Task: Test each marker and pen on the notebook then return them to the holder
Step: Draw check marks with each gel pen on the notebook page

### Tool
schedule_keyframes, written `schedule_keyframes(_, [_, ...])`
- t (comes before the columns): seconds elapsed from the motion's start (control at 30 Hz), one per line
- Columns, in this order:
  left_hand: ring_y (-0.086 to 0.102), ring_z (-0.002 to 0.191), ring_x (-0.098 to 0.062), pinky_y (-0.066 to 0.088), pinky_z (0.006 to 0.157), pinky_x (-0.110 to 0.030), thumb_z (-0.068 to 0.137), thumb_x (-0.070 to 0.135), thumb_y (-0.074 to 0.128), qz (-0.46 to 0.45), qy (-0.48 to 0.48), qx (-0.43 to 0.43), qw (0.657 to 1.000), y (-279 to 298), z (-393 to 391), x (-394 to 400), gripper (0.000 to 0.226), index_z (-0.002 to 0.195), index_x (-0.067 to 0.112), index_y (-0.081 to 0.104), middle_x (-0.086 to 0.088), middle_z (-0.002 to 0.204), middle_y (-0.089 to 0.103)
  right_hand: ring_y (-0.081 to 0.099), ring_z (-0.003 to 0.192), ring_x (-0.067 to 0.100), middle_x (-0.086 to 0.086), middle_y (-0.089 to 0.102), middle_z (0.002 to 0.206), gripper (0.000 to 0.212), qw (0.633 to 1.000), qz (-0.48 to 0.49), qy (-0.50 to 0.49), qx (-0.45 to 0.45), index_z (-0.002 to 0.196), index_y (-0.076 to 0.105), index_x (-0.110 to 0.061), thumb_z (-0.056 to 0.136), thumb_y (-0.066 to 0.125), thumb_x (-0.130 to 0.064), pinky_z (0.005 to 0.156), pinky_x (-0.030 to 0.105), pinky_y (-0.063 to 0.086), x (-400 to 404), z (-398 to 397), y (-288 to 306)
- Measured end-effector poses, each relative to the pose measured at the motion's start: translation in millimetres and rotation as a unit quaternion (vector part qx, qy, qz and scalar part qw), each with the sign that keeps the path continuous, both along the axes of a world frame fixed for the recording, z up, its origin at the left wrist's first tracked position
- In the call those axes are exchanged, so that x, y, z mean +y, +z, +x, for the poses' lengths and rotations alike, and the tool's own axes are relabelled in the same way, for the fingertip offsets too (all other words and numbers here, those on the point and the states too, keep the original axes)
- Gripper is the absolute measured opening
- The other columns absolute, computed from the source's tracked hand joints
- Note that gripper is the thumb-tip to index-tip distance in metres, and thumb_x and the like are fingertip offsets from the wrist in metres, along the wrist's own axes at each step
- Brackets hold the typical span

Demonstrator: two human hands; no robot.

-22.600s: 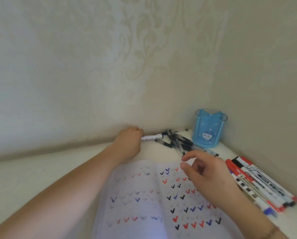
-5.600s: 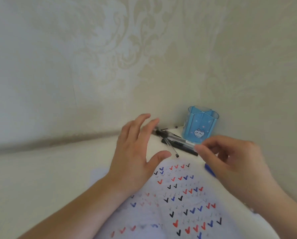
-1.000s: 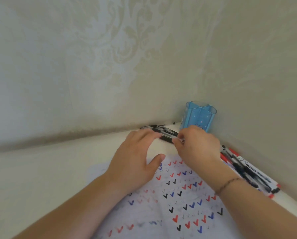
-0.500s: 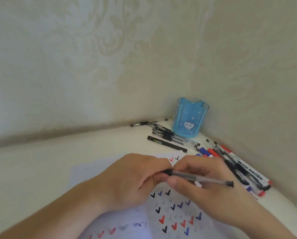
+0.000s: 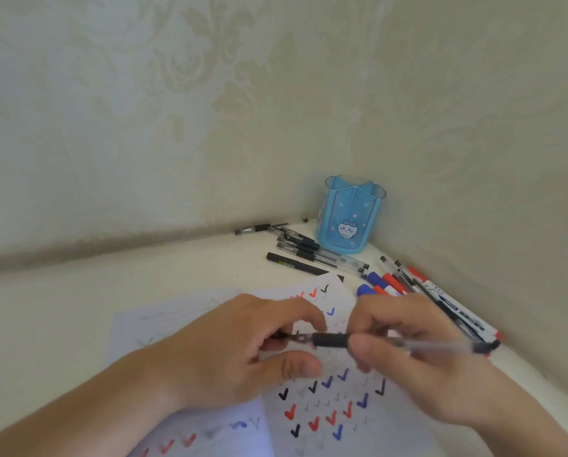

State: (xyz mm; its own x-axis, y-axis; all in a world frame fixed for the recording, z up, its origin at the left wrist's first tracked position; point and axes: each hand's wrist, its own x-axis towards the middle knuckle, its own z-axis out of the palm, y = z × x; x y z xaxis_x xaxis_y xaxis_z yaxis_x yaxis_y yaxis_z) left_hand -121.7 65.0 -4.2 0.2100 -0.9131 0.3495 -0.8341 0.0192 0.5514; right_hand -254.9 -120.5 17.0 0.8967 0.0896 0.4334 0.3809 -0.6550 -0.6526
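Observation:
My right hand point(image 5: 418, 361) grips a clear pen with a black grip point(image 5: 332, 340), held level above the open notebook point(image 5: 325, 420). The pen's metal tip is bare and points left. My left hand point(image 5: 239, 351) curls its fingers round the pen's small black cap point(image 5: 277, 335), just off the tip. The notebook page carries rows of red, blue and black ticks. The blue pen holder point(image 5: 350, 219) with a cat picture stands upright in the back corner.
Several black gel pens point(image 5: 312, 250) lie loose on the white table in front of the holder. Several red, blue and black markers point(image 5: 418, 291) lie in a row along the right wall. Walls close off the back and the right side.
The pen was picked from the pile and brought over the notebook. Since half a second ago my hands have drawn apart, the cap coming off to the left and baring the tip.

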Motion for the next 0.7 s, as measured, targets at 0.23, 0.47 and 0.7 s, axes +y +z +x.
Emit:
schedule_keyframes(0.23, [0.046,0.086,0.000,0.037,0.079,-0.021,0.088,0.040,0.055,0.083,0.031,-0.138,0.987,-6,1,2,0.024,0.111,0.044,0.060,0.017,0.085,0.054,0.057,0.055,0.033,0.026,0.063,0.067,0.039,0.909,0.406,0.090,0.021,0.090,0.066,-0.006,0.067,0.068,-0.037,0.049,0.029,0.044,-15,-3,20])
schedule_keyframes(0.47, [0.044,0.084,-0.002,0.033,0.079,-0.020,0.080,0.034,0.040,0.111,0.022,-0.109,0.988,-6,4,2,0.040,0.112,0.041,0.063,0.011,0.077,0.051,0.054,0.042,0.027,0.014,0.056,0.045,0.043,0.932,0.294,-0.116,0.176,0.060,0.065,-0.013,0.051,0.086,-0.049,0.041,0.028,0.042,5,-15,-17])
schedule_keyframes(0.7, [0.046,0.098,0.002,0.030,0.088,-0.007,0.090,0.019,0.025,0.108,0.018,0.020,0.994,-3,0,5,0.051,0.130,0.042,0.048,0.020,0.093,0.051,0.038,0.038,0.013,0.003,0.045,0.040,0.042,0.948,0.193,-0.219,0.126,0.045,0.049,-0.013,0.067,0.074,-0.039,0.041,0.018,0.033,9,-28,-23])
